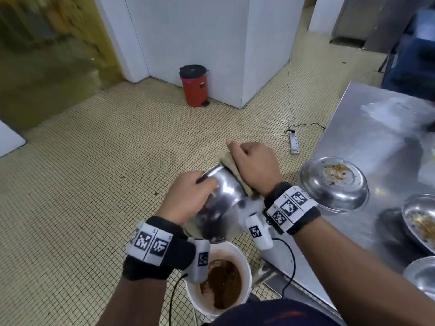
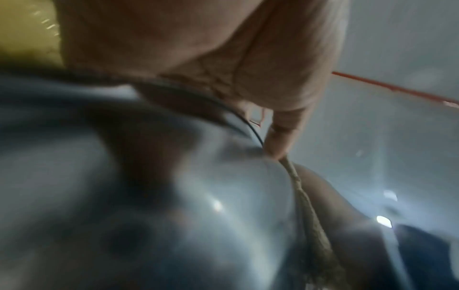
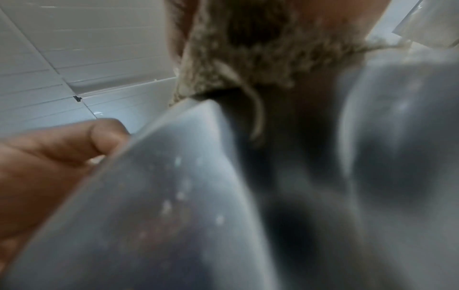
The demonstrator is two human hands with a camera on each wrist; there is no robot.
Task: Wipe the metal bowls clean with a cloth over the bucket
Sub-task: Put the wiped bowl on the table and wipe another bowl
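Far left of the hands, beyond them on the tiled floor (image 1: 94,161), a red bin (image 1: 194,87) stands against the white wall (image 1: 200,31).

The left hand (image 1: 188,198) grips a metal bowl (image 1: 223,203) by its rim, fingers curled over the edge, holding it tilted on its side. The left wrist view shows a fingertip (image 2: 278,145) touching the bowl's rim with the curved steel wall (image 2: 198,196) just below it, much blurred. Directly below both hands, a white bucket (image 1: 244,262) sits on the floor, brown waste (image 1: 223,283) inside it.

The right hand (image 1: 254,168) is just right of the left, pressing a beige cloth (image 1: 231,165) against the bowl's open side. Its fingers are bent around the cloth, thumb raised at the top. In the right wrist view the cloth (image 3: 248,58) bunches under the palm above the bowl's rim (image 3: 188,137), and the left hand's thumb (image 3: 99,137) pinches that rim from the other side.

Beyond the right hand a power strip (image 1: 294,143) lies on the floor. To the right of the right wrist stands a steel table (image 1: 364,137). On it, nearest the wrist, is a second bowl (image 1: 333,184) with food scraps in it. Farther right are a third bowl (image 1: 421,222) with scraps and a fourth (image 1: 421,274) at the frame edge.
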